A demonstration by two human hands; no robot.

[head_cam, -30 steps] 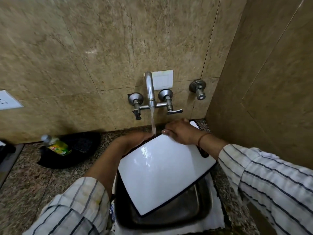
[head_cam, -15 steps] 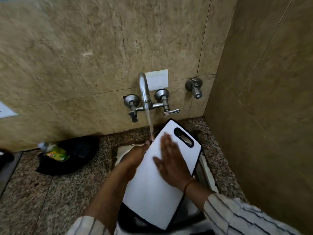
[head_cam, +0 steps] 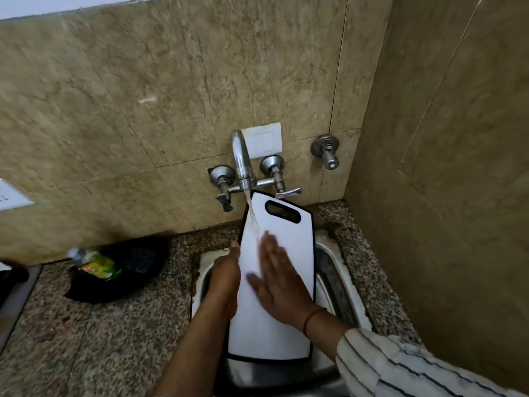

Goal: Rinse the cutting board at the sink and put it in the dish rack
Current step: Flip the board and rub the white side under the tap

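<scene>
A white cutting board (head_cam: 289,233) with a black rim and a handle slot stands almost upright in the steel sink (head_cam: 337,276), its handle end up under the tap (head_cam: 242,159). Water runs from the spout onto the board's upper left face. My left hand (head_cam: 224,277) grips the board's left edge. My right hand (head_cam: 274,276) lies flat and open on the board's front face, fingers spread. The dish rack is not in view.
A green-labelled bottle (head_cam: 96,265) lies against a black pan (head_cam: 126,270) on the granite counter at the left. A second wall valve (head_cam: 327,151) sits right of the tap. The tiled side wall stands close on the right.
The board has swung from lying tilted across the sink to standing upright with its handle end under the running water. My right hand moved from its top edge onto its front face.
</scene>
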